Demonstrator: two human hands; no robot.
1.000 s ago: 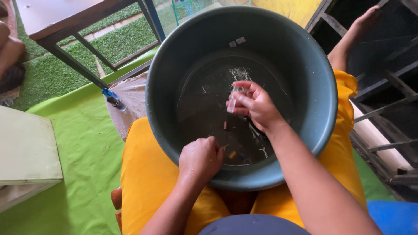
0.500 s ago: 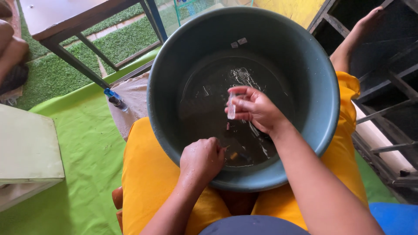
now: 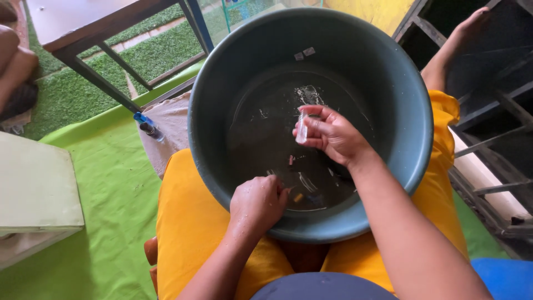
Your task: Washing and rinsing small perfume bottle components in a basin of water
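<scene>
Two hands in the grey basin (image 3: 388,183) on my lap: my right hand (image 3: 333,136) pinches a small clear vial (image 3: 302,129) above the water, my left hand (image 3: 258,203) is clenched at the near rim, seemingly mid-rinse, needing a steady grip.

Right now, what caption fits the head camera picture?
Right hand lifts a small clear vial over a grey-blue basin; left hand dips inside.

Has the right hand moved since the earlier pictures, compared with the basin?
Hardly: the right hand stays over the middle of the basin, only turning the small clear piece slightly.
</scene>
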